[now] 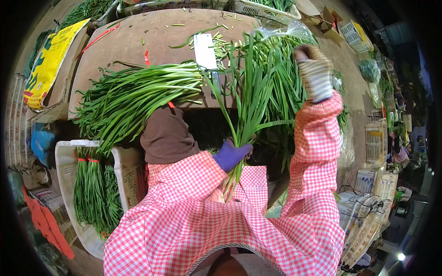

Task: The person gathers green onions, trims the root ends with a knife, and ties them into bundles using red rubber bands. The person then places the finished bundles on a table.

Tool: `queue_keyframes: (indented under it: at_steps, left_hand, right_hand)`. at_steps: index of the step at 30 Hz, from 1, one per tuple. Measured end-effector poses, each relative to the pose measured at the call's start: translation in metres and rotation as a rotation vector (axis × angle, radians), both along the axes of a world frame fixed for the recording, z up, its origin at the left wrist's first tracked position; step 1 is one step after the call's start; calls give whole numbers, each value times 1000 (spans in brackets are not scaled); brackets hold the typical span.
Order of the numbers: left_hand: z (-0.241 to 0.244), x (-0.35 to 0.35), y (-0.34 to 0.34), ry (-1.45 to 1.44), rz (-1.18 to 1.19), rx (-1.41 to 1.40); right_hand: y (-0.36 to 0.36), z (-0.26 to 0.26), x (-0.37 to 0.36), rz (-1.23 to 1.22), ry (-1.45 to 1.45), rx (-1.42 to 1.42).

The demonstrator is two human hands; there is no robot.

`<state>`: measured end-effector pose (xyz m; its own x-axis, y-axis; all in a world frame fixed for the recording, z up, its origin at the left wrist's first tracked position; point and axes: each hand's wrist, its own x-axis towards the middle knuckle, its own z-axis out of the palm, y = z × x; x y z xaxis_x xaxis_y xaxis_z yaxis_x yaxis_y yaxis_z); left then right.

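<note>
My left hand (233, 154), in a purple glove, grips a loose bunch of what look like garlic chives (253, 100) by the lower stalks, leaves pointing away from me. My right hand (314, 70) wears a striped knit glove and is raised at the right edge of a larger heap of chives (285, 76). Its fingers are curled, and whether anything is in them is hidden. On the wooden board (138, 32) lies a cleaver (206, 51), blade flat and handle towards me. To its left rests a pile of chives (148, 86), pale stem ends facing right.
At lower left a white plastic crate (62, 172) holds several chive bundles (95, 183) tied with red bands. Cut stem ends (221, 46) are scattered by the cleaver. Clear plastic film (288, 32) lies over the heap's far end. A yellow printed sheet (55, 62) covers a box at left.
</note>
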<state>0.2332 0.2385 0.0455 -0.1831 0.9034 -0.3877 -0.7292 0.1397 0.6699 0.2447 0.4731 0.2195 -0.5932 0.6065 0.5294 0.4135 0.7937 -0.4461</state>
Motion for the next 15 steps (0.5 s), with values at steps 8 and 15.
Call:
queue_keyframes:
  at_steps: [8, 15]
  left_hand:
    - [29, -36, 26, -81, 121, 31]
    - [-1, -35, 64, -258, 220, 54]
  right_hand:
    - [-51, -16, 85, -230, -186, -623]
    - [-162, -128, 86, 118, -229, -1065]
